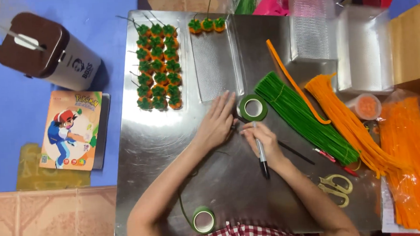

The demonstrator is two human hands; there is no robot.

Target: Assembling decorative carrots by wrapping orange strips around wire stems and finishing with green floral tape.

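Right hand [264, 140] clenched on a black pen [262, 156], long axis toward the person. Left hand [217, 122] flat, released, on the surface [145, 149]. Green tape roll [252, 107] just beyond both, nearer the right.

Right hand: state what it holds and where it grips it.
The right hand holds a black marker pen, gripped near its upper end; the dark lower part sticks out below the hand toward the person.

Two bare forearms, left hand [216, 124], right hand [263, 140], no sleeves in view, red-and-white checked garment [238, 234] (only its near edge shows)
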